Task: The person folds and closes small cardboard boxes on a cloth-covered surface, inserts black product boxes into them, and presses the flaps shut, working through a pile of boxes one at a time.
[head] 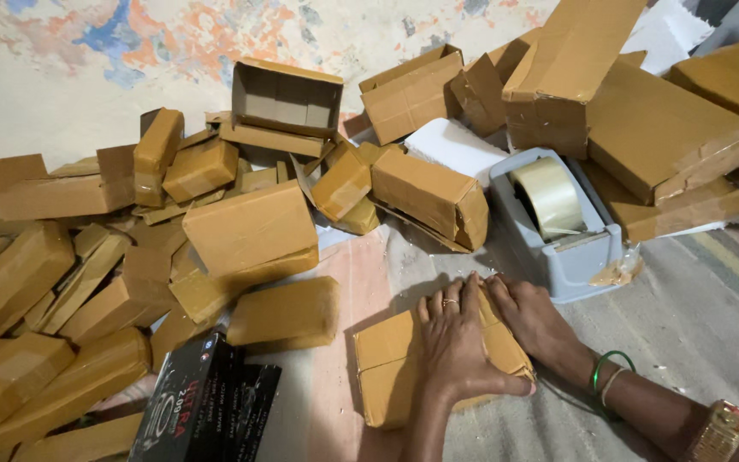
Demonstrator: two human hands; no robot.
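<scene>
A wide heap of brown cardboard parcels (250,227), most sealed with glossy clear tape, fills the left and top of the view, piled loosely over a pale floor with worn patches of orange and blue paint. Among them an open, empty cardboard box (286,98) lies on its side near the top centre. A striped grey woven mat (703,316) covers the floor at lower right. On its upper edge stands a grey plastic tape dispenser (558,231) holding a roll of clear tape. A black printed carton (207,402) lies at the bottom left.

At bottom centre, a small flat brown cardboard parcel (387,368) rests on the floor just in front of the dispenser. Both hands lie on top of it. The left hand (459,342), wearing a ring, is spread flat with fingers together, pressing down on the parcel's middle. The right hand (532,316) lies flat just beside it along the parcel's right edge, touching the left. The right wrist carries green and gold bangles (609,372).
</scene>
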